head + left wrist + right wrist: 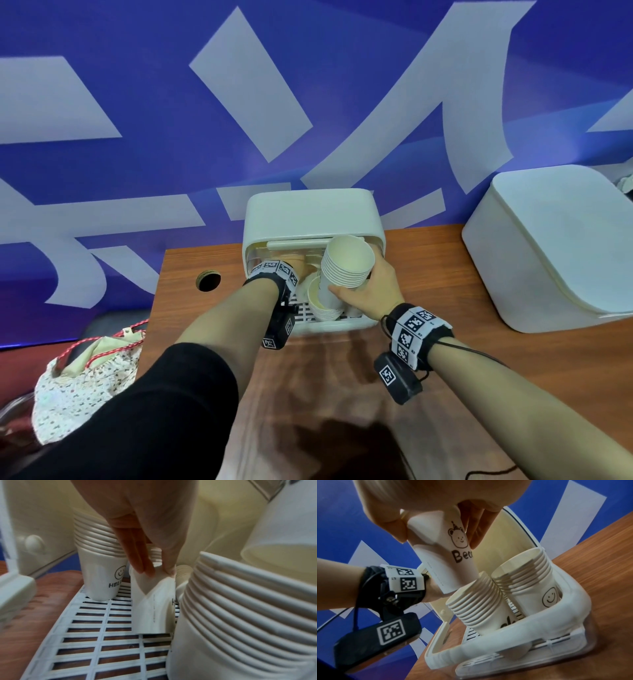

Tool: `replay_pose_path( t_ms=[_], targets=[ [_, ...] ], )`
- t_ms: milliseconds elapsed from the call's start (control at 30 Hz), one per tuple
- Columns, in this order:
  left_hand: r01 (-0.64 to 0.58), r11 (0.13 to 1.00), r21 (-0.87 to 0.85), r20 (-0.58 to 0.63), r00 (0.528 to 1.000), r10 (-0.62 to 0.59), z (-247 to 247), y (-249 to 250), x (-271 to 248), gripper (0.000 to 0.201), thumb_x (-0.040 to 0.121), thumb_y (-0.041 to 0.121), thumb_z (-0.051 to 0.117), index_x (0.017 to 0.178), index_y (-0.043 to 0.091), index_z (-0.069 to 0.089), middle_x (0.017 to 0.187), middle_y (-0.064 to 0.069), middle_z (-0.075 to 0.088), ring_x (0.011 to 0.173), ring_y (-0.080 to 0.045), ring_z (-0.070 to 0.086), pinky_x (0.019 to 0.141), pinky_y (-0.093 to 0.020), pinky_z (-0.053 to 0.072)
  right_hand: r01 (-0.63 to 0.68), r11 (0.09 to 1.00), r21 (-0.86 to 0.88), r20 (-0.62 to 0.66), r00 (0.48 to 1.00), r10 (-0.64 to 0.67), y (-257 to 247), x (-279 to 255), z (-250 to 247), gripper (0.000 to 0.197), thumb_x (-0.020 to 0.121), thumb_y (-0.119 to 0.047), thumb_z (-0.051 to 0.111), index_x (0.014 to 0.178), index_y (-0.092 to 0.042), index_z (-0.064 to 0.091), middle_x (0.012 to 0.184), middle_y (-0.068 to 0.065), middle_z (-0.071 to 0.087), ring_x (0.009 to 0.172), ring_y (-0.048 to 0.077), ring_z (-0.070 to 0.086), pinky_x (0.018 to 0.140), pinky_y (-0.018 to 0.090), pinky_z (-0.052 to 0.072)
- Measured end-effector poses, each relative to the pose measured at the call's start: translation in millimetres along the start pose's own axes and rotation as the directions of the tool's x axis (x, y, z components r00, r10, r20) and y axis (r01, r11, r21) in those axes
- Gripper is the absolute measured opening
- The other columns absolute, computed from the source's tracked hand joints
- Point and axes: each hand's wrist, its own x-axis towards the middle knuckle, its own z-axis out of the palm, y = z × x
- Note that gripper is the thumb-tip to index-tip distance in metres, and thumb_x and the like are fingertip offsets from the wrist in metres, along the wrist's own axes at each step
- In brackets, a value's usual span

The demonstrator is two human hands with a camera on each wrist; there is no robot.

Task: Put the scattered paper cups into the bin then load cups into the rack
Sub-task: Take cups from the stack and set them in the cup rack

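A white rack point(310, 212) with its lid raised stands at the back of the wooden table point(445, 274). My right hand point(354, 282) grips a nested stack of paper cups point(347, 260) just above the rack's right half; the outer cup bears a bear print point(453, 561). My left hand point(157, 572) reaches inside the rack and pinches the top of a white cup point(150, 608) that stands on the slatted floor point(102, 628). Other stacks stand in the rack: one with a smiley point(101, 568) and one beside the front wall point(476, 604).
A large white lidded bin point(548, 246) sits at the table's right. A round cable hole point(208, 281) lies left of the rack. A floral cloth bag point(85, 373) rests off the table's left edge. A blue and white wall rises behind.
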Motion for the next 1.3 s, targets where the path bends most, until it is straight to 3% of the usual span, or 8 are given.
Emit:
replay_pose_path(
  t_ms=[200,300,367,533,767,1000,1133,1300],
  targets=[
    [-0.06,0.998,-0.011,-0.175,0.983,0.057,-5.6,-7.9,-26.3,0.031,0.079,0.043,0.066,0.103,0.024,0.06,0.102,0.001,0.064,0.097,-0.023,0.061,0.084,-0.037,0.051,-0.014,1.0,-0.017,-0.04,0.999,0.013,-4.0,-6.0,5.5,0.077,0.055,-0.036,0.088,0.121,-0.022,0.05,0.108,-0.012,0.057,0.107,0.015,0.058,0.092,0.041,0.051],
    [-0.009,1.0,0.02,-0.158,0.987,0.012,-6.8,-13.4,-41.0,0.026,0.078,0.036,0.066,0.066,0.024,0.046,0.07,0.006,0.054,0.075,-0.02,0.056,0.066,-0.028,0.045,-0.008,1.0,-0.031,-0.046,0.999,0.006,-6.7,-7.7,7.6,0.076,0.056,-0.039,0.087,0.121,-0.022,0.05,0.107,-0.014,0.056,0.107,0.015,0.059,0.091,0.041,0.052],
    [0.006,0.999,0.039,-0.158,0.987,0.0,-8.0,-17.3,-47.3,0.032,0.078,0.031,0.065,0.061,0.024,0.039,0.068,0.005,0.052,0.072,-0.02,0.053,0.062,-0.027,0.04,-0.01,0.999,-0.042,-0.054,0.999,0.008,-9.6,-9.1,8.7,0.074,0.058,-0.038,0.086,0.12,-0.021,0.05,0.105,-0.014,0.055,0.106,0.014,0.058,0.09,0.038,0.051],
    [0.049,0.993,0.11,-0.118,0.992,-0.036,-8.3,-24.3,-59.1,0.002,0.086,0.021,0.061,0.087,0.019,0.061,0.088,0.001,0.06,0.091,-0.023,0.06,0.068,-0.028,0.044,-0.02,0.999,-0.026,-0.063,0.998,0.018,-17.2,-13.2,11.9,0.073,0.06,-0.036,0.087,0.121,-0.02,0.049,0.104,-0.013,0.054,0.102,0.011,0.056,0.088,0.03,0.048],
    [0.133,0.984,0.115,-0.138,0.984,-0.116,1.7,-27.5,-64.5,0.021,0.085,0.028,0.064,0.102,0.015,0.065,0.1,-0.005,0.066,0.095,-0.025,0.062,0.07,-0.029,0.046,-0.043,0.998,-0.054,-0.046,0.998,0.04,-16.3,-17.2,15.7,0.076,0.058,-0.044,0.085,0.121,-0.023,0.048,0.111,-0.01,0.059,0.106,0.017,0.059,0.09,0.041,0.052],
    [0.247,0.965,0.085,-0.157,0.96,-0.232,2.4,-33.5,-72.0,0.03,0.082,0.026,0.067,0.107,0.01,0.065,0.102,-0.008,0.066,0.093,-0.027,0.062,0.071,-0.031,0.049,-0.061,0.998,-0.035,-0.032,0.998,0.06,-16.0,-21.6,16.2,0.081,0.056,-0.047,0.084,0.123,-0.022,0.047,0.115,-0.006,0.06,0.107,0.016,0.059,0.091,0.039,0.051],
    [0.244,0.965,0.095,-0.156,0.961,-0.228,-1.0,-32.5,-73.4,0.027,0.083,0.02,0.066,0.108,0.011,0.065,0.105,-0.008,0.066,0.092,-0.027,0.062,0.07,-0.031,0.046,-0.06,0.998,-0.03,-0.034,0.998,0.059,-19.3,-21.3,15.6,0.081,0.057,-0.043,0.086,0.124,-0.02,0.047,0.112,-0.008,0.057,0.105,0.014,0.057,0.091,0.036,0.05],
    [0.163,0.985,0.048,-0.211,0.966,-0.149,-3.3,-31.5,-81.0,0.048,0.078,0.034,0.073,0.117,0.017,0.052,0.121,-0.003,0.054,0.107,-0.025,0.057,0.082,-0.037,0.047,-0.04,0.999,-0.009,-0.059,0.998,0.039,-23.4,-22.7,12.9,0.079,0.059,-0.034,0.088,0.124,-0.019,0.045,0.109,-0.011,0.051,0.103,0.011,0.053,0.089,0.03,0.047]
  ],
)
